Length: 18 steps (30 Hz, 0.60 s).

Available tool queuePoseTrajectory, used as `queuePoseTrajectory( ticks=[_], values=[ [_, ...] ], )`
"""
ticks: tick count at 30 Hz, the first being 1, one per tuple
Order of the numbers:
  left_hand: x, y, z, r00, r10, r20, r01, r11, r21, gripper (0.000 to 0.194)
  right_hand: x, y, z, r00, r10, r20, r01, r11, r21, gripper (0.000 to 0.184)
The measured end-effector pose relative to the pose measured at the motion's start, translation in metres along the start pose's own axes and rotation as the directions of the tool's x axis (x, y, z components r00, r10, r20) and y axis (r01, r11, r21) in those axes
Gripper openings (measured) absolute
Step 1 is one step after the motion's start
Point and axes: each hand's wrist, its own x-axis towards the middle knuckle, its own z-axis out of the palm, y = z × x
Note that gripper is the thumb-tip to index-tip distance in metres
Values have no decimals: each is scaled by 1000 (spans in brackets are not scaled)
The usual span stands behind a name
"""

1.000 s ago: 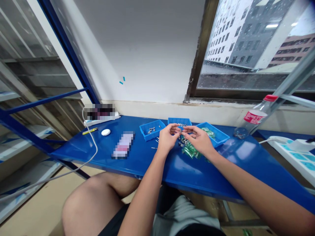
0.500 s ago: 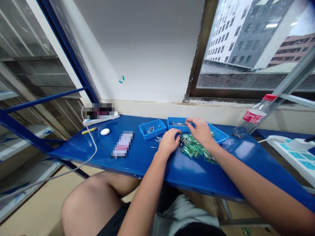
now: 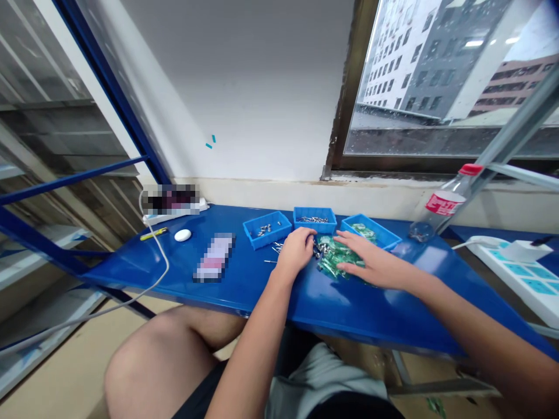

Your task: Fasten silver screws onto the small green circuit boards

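Note:
My left hand rests on the blue table with its fingers curled in; whatever they may hold is hidden. Thin metal pins lie just left of it. Over a loose heap of green, clear-looking small pieces, my right hand is spread with thumb and fingers apart. Small silvery metal parts lie between the hands. Behind them stand three blue bins: the left bin has a few metal parts, the middle bin many metal pins, the right bin green pieces.
A clear bottle with a red cap stands at the right, near a white power strip. To the left lie a blurred-out phone-shaped object, a white oval object, a yellow cutter-like tool and a cable.
My hands were together, then parted. My right hand went to the middle bin's right end, then came back down over the green heap and spread. My left hand stayed nearly in place.

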Motion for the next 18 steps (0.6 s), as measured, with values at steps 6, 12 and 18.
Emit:
queuePoseTrajectory(
  ticks=[6,12,18],
  values=[
    [0,1,0,1000,-3,-2,3,1000,0,28,-10,3,47,996,57,-61,-58,998,-7,75],
    [1,2,0,1000,-1,-30,0,1000,-15,28,6,-12,64,991,-13,-130,5,998,-66,65],
    [1,2,-2,996,-39,-78,37,999,-25,27,28,-36,68,987,-44,-151,13,980,-198,52]
  ],
)
